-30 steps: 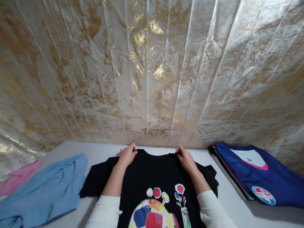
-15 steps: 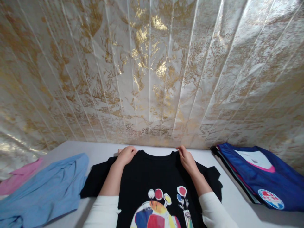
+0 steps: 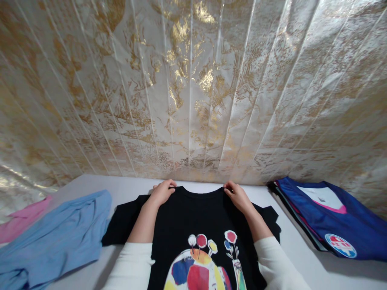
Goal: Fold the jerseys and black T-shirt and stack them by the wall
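A black T-shirt lies face up and spread out before me, its collar toward the wall. Colourful flower and patchwork shapes are printed on its front. My left hand pinches the shoulder just left of the collar. At the opposite shoulder, beside the collar's right end, my right hand grips the fabric between thumb and fingers. Both short sleeves stick out past my forearms. The shirt's lower part runs out of view at the bottom.
Left of the shirt lies a loose blue garment, with a pink garment beyond it. A stack of folded clothes, topped by a navy shirt, sits on the white table at right. Behind rises a gold-patterned wall covering.
My right hand has closed on the shirt's right shoulder, and the collar there looks straighter. My left hand stays at its shoulder. The view has tilted slightly.
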Tool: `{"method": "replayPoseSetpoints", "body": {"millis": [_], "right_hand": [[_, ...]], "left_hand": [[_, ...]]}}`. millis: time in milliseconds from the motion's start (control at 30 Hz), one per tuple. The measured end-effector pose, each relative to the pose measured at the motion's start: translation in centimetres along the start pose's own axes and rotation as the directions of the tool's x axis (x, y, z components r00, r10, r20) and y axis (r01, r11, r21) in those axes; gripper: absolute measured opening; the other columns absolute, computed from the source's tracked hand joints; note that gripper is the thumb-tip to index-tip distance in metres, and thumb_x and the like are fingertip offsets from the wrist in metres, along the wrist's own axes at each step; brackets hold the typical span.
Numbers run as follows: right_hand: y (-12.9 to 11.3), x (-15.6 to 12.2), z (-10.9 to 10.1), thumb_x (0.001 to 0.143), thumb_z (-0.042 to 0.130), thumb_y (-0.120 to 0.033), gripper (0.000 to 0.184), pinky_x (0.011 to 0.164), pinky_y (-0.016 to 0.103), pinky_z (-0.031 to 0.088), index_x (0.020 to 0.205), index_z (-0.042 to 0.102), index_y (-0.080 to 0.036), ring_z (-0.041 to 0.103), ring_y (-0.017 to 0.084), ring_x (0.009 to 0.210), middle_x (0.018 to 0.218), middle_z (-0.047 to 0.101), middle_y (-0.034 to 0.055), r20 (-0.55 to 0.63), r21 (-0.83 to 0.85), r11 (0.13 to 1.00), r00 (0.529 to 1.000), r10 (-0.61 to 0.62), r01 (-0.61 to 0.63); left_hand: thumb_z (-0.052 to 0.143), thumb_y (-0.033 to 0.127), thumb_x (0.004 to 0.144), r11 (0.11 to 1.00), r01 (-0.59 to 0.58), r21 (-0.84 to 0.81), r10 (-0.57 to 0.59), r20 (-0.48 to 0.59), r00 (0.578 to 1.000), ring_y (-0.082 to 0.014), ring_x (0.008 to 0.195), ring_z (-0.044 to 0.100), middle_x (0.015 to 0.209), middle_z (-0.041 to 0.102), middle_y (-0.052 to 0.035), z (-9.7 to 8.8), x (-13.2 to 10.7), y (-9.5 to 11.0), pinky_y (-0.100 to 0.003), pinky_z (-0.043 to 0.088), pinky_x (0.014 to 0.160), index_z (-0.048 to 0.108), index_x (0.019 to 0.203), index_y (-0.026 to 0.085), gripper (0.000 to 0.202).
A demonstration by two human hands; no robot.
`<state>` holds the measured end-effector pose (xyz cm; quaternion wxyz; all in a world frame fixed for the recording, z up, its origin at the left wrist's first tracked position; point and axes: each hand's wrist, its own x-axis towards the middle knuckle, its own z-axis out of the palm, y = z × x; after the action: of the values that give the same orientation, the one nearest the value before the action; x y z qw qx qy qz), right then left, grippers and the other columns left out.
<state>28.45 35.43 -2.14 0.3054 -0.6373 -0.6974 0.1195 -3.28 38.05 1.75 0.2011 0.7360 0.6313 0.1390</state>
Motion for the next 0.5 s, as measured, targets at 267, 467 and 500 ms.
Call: {"method": "replayPoseSetpoints", "body": {"millis": [267, 467, 500], "right_hand": [[-0.3, -0.1, 0.8, 0.083, 0.038, -0.023, 0.015, 0.075, 0.030, 0.044, 0.093, 0.048, -0.023, 0.061, 0.020, 0.082, 0.087, 0.064, 0.0037, -0.037, 0.057, 0.996, 0.997, -0.068, 0.070], [0.2, -0.3, 1.8, 0.075, 0.042, -0.012, 0.022, 0.083, 0.033, 0.042, 0.092, 0.051, -0.022, 0.056, 0.022, 0.092, 0.094, 0.063, 0.0046, -0.074, -0.013, 0.998, 0.995, -0.070, 0.069], [0.3, -0.4, 2.0, 0.075, 0.043, -0.011, 0.022, 0.083, 0.033, 0.041, 0.092, 0.052, -0.022, 0.056, 0.022, 0.092, 0.093, 0.062, 0.0046, -0.076, -0.028, 0.997, 0.995, -0.070, 0.069]], "left_hand": [[0.057, 0.027, 0.092, 0.997, 0.057, 0.042, -0.052, -0.116, 0.992, -0.0217, 0.108, 0.058, 0.110, 0.064, -0.0053, 0.3, 0.4, -0.2, -0.046, 0.040, 0.098, 0.063, 0.104, 0.017, 0.017], [0.056, 0.021, 0.090, 0.992, 0.089, 0.087, -0.072, -0.183, 0.981, -0.0223, 0.108, 0.055, 0.107, 0.064, -0.0045, 1.3, 0.2, -0.2, -0.044, 0.038, 0.096, 0.063, 0.098, 0.018, 0.011], [0.056, 0.021, 0.090, 0.992, 0.090, 0.091, -0.073, -0.182, 0.981, -0.0221, 0.106, 0.056, 0.106, 0.064, -0.0042, 1.5, 0.2, -0.3, -0.044, 0.038, 0.095, 0.062, 0.098, 0.017, 0.011]]}}
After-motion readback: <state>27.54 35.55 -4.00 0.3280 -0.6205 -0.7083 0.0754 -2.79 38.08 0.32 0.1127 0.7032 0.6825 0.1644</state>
